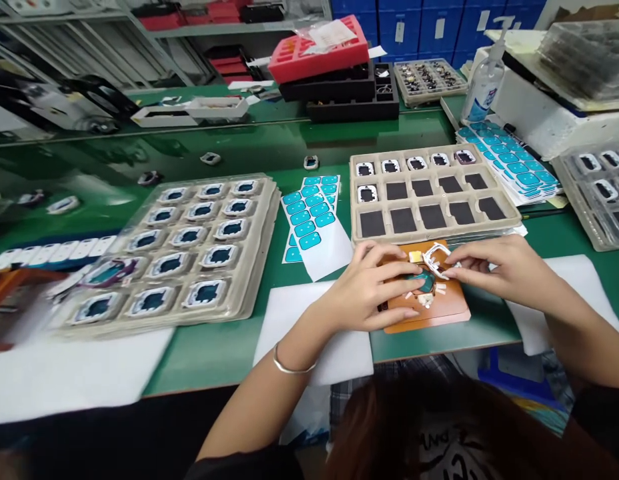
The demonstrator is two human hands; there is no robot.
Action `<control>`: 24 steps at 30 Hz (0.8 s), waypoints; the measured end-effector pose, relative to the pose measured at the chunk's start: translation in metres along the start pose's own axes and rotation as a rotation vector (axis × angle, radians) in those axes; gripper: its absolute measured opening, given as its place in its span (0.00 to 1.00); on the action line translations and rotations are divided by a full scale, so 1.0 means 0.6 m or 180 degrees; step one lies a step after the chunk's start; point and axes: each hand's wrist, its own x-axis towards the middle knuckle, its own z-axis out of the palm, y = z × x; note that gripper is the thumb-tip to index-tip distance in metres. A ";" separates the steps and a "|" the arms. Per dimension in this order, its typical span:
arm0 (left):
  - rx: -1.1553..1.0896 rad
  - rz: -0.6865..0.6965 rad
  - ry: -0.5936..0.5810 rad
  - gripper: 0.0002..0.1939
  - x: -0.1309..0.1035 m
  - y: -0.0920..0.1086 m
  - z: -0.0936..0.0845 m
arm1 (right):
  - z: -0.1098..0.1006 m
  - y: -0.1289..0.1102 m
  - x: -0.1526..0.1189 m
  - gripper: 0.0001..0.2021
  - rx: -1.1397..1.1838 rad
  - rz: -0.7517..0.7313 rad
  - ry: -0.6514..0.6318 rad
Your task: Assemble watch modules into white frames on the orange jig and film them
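a white frame (429, 257) is over the orange mat (452, 312), pinched by the right hand's (489, 268) thumb and fingers. the left hand (372, 287) lies spread over the mat's other side. beyond sits a part-filled tray (432, 235). the pump bottle's (484, 87) blue label and the bins' (399, 31) white labels are too small to read.

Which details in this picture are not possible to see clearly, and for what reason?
All in the head view:
- Left part of the orange mat: covered by the left hand.
- Underside of the white frame at the right hand: hidden by fingers.
- Far-right tray: cut off by the edge.
- Bottle label: lettering too small.
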 end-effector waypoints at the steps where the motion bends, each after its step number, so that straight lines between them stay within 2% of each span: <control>1: -0.0061 0.0002 -0.0022 0.18 -0.001 0.000 -0.001 | 0.000 0.002 0.001 0.09 -0.0012 -0.0028 -0.0101; 4: -0.0238 -0.0055 -0.0113 0.19 -0.003 0.000 -0.001 | -0.004 0.007 0.005 0.11 0.0052 -0.0150 -0.0313; 8: -0.0215 -0.0121 -0.0215 0.26 -0.001 0.002 0.000 | -0.022 0.016 0.008 0.12 0.0138 -0.0192 -0.0128; 12: -0.0095 -0.0028 -0.0260 0.24 -0.001 0.002 -0.001 | -0.033 0.024 0.009 0.09 0.0135 -0.0161 -0.0179; 24: -0.0222 -0.0137 -0.0486 0.28 -0.002 0.007 -0.002 | -0.014 0.033 0.012 0.10 -0.0127 -0.0251 -0.0137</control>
